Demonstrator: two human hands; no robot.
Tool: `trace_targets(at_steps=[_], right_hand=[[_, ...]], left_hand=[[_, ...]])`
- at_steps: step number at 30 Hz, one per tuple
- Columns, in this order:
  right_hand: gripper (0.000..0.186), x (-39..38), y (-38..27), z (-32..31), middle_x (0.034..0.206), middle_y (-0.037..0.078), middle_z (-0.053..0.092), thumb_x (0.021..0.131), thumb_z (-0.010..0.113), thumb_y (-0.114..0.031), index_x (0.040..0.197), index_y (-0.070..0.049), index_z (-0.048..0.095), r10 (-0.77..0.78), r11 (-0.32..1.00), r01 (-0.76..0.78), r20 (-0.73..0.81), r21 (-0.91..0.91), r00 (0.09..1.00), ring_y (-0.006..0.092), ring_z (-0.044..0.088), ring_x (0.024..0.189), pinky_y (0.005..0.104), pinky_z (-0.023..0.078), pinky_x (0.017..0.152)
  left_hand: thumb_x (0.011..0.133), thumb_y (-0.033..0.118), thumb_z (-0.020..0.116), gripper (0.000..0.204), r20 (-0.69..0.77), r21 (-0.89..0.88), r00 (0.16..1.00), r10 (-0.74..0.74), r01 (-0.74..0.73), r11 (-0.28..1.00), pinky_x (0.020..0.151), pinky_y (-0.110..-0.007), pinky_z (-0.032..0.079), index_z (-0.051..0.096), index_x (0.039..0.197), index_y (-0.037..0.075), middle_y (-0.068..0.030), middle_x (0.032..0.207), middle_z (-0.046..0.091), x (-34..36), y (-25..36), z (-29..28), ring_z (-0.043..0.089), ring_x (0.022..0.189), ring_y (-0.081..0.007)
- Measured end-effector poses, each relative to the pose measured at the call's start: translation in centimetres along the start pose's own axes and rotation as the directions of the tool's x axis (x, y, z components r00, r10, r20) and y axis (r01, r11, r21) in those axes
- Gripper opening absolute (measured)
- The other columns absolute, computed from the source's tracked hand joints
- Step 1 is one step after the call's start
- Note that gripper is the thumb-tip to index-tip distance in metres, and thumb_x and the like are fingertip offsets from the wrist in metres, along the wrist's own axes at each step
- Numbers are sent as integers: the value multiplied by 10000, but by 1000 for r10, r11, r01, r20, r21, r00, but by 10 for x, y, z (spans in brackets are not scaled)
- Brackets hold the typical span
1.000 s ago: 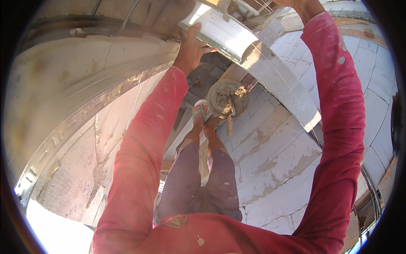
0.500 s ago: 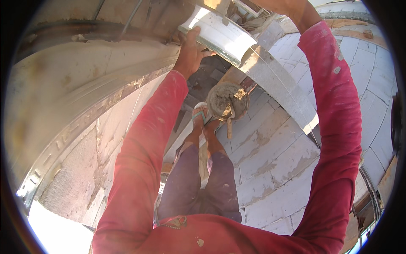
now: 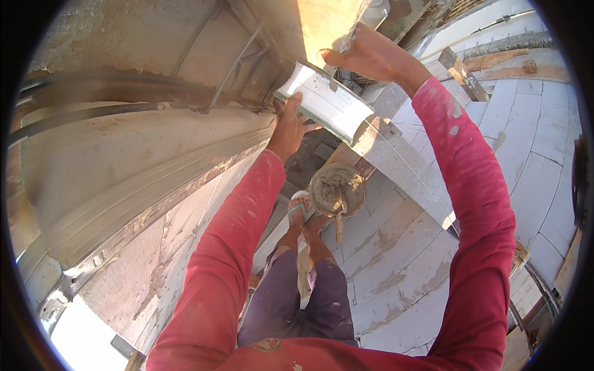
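Observation:
My left hand [image 3: 288, 127] is closed on the left end of a white piece with concave ends and a dark green edge [image 3: 328, 102]. Its thumb lies over the face, and at least one finger sticks out below the edge. Above that piece stands a tan, sunlit block [image 3: 325, 25]. My right hand [image 3: 371, 55] is at the block's lower right edge, thumb stretched along its face; the other fingers are partly hidden around the edge. Below, a round bucket of mortar [image 3: 337, 185] stands by my feet with a trowel [image 3: 341, 213] in it.
A taut line [image 3: 408, 164] runs from the white piece over a grey block ledge [image 3: 402, 154]. To the left is a long beam [image 3: 185, 148] with bent metal rods [image 3: 232, 71] above it. White blocks [image 3: 402, 266] with mortar smears lie to the right; a wooden post [image 3: 464, 74] leans beyond.
The view has tilted up, showing more of the tan block. My right hand has come left and in to the block's edge. My left hand keeps its hold on the white piece.

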State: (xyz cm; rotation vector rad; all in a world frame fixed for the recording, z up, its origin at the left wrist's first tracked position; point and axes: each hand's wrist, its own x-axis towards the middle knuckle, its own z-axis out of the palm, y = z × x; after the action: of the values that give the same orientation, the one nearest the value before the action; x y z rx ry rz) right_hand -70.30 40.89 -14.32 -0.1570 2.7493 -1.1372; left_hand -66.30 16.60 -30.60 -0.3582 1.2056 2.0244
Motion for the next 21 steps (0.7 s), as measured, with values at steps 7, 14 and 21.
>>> trace_targets(at_steps=[7, 14, 21], right_hand=[[512, -1, 0, -9, 1135, 156, 732, 929, 708, -325, 1313, 4, 623, 8, 997, -12, 50, 80, 999, 228, 664, 976, 370, 532, 913], [566, 0, -2, -13, 1084, 166, 743, 899, 737, -381, 1285, 22, 640, 71, 997, -72, 56, 19, 996, 231, 665, 910, 371, 537, 873], [545, 0, 0, -13, 1053, 191, 747, 918, 719, -402, 1273, 7, 660, 72, 997, -70, 75, -22, 995, 250, 665, 864, 376, 538, 852]], left_hand=[[963, 400, 614, 873, 73, -10, 997, -13, 14, 1000, 981, -613, 522, 20, 1562, 176, -203, 1557, 312, 7, -1, -5, 459, 1381, -450], [968, 390, 608, 830, 45, -30, 999, -3, 4, 1000, 975, -621, 520, 54, 1548, 177, -202, 1548, 326, 6, -1, -5, 460, 1380, -442], [957, 383, 612, 776, 37, -45, 999, -27, 29, 999, 961, -621, 528, 121, 1517, 166, -207, 1517, 348, 9, -1, -4, 487, 1352, -438]])
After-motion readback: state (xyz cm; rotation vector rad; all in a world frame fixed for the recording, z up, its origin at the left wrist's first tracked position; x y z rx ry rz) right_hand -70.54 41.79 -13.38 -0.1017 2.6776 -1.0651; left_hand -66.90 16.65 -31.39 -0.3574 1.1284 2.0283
